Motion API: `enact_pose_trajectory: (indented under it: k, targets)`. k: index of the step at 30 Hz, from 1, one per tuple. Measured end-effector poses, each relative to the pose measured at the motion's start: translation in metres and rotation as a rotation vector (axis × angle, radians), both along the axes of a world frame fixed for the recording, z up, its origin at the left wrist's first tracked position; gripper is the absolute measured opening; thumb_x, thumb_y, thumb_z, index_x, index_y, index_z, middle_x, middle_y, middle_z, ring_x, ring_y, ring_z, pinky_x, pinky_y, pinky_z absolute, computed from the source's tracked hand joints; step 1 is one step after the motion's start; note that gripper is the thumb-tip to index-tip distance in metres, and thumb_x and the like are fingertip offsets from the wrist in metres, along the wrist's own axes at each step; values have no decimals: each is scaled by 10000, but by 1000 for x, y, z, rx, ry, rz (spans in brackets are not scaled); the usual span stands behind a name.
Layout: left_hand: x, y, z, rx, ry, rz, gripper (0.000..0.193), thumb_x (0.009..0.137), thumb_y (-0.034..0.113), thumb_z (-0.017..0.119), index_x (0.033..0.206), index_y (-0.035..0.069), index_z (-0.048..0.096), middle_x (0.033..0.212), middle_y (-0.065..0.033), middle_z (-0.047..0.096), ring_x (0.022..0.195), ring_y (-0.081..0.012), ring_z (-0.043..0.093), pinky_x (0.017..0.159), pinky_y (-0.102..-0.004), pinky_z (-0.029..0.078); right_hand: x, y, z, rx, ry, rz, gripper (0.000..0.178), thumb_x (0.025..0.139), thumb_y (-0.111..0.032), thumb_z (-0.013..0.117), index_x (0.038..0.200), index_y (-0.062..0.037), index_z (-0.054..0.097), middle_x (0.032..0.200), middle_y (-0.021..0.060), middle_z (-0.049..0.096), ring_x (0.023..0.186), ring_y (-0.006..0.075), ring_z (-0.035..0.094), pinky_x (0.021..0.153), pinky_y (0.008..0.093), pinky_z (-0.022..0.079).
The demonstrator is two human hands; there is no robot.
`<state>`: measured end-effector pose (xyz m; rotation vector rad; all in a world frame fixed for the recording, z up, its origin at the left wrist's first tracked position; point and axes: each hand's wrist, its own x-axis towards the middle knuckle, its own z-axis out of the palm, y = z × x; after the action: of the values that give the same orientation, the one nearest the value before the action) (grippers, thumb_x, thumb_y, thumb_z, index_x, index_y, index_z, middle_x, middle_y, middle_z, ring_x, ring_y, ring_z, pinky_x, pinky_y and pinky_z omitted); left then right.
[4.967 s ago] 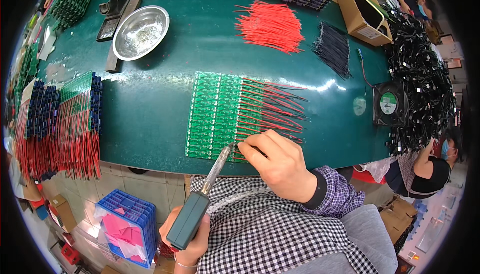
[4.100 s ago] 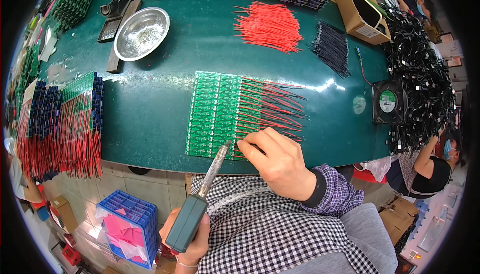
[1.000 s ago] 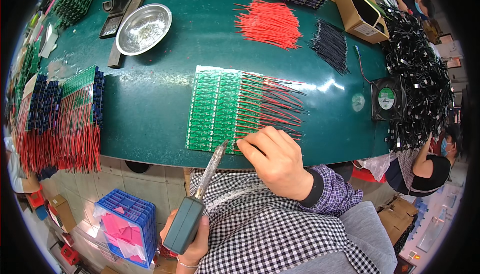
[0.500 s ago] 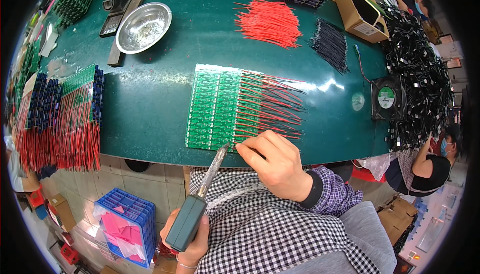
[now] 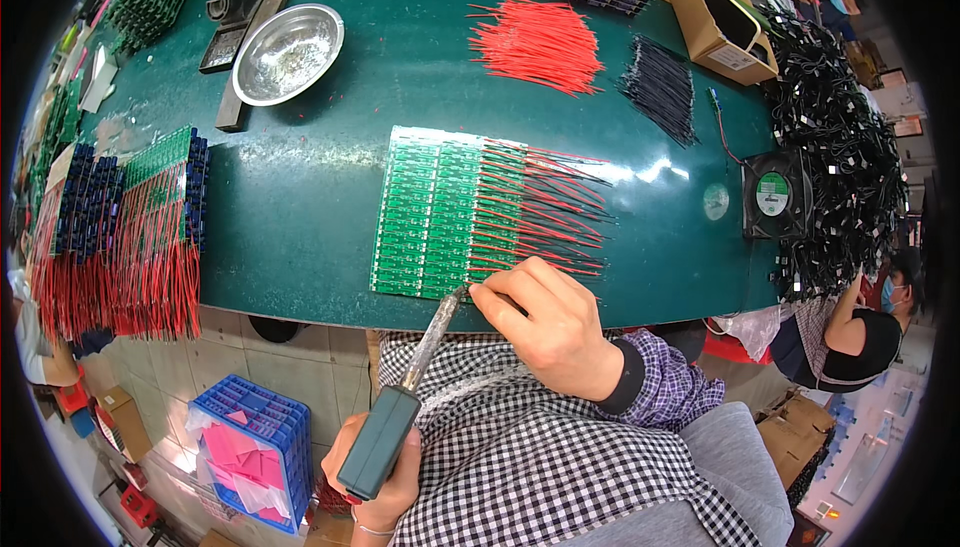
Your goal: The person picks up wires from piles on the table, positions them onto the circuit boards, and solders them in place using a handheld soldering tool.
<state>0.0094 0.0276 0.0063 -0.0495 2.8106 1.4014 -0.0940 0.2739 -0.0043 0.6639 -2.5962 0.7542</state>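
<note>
My left hand (image 5: 403, 482) is closed round the dark green handle of a soldering iron (image 5: 380, 442). Its metal shaft slants up and away, and the tip meets the near right corner of a green circuit board panel (image 5: 425, 212). Beside the tip, my right hand (image 5: 550, 332) pinches what looks like a thin wire against the panel's edge; the fingers mostly hide it. Red and black wires (image 5: 560, 207) fan out to the right from the panel's right-hand column, lying flat on the green table (image 5: 290, 217).
A metal bowl (image 5: 288, 55) stands at the far left. Loose red wires (image 5: 537, 45) and black wires (image 5: 660, 89) lie in heaps beyond the panel. Wired panels (image 5: 125, 237) are stacked at left; a fan (image 5: 773, 195) and black cables (image 5: 835, 147) sit at right. Other people work nearby.
The soldering iron's tip has shifted slightly right, closer to my right fingertips. My left hand has moved a little with it; my right hand has barely moved.
</note>
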Motion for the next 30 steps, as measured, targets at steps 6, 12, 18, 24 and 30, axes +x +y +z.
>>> enact_pose_trajectory:
  k: [6,12,18,24,30]
  targets:
    - [1,-2,1,1,16,-4,193,721,31,783,897,-11,718,851,-145,683,693,-301,677,588,-366,529,0,0,2,12,-11,1,310,663,-32,693,963,43,714,868,92,654,753,214,631,602,313,536]
    - [2,-3,1,-22,37,-1,185,745,59,786,904,-5,715,830,-149,674,676,-310,668,576,-369,523,0,-1,2,10,-8,-2,305,664,-29,693,959,43,716,871,91,655,756,214,633,606,315,538]
    - [2,-4,1,-10,13,9,203,758,82,789,917,-16,710,835,-161,679,684,-319,675,585,-373,529,1,-1,2,15,-13,-9,295,664,-26,695,951,40,718,869,87,655,759,212,634,611,313,540]
    - [7,-6,-2,-21,44,35,233,761,105,799,936,-22,712,882,-183,703,729,-332,699,637,-382,555,0,-2,3,-10,25,-14,289,667,-35,696,950,22,725,875,82,662,764,210,636,604,309,528]
    - [10,-7,-2,2,18,65,243,744,93,801,940,-25,717,893,-191,707,734,-334,703,643,-380,559,6,-3,3,-32,22,-2,279,671,-37,696,943,15,731,865,76,666,741,208,632,590,307,514]
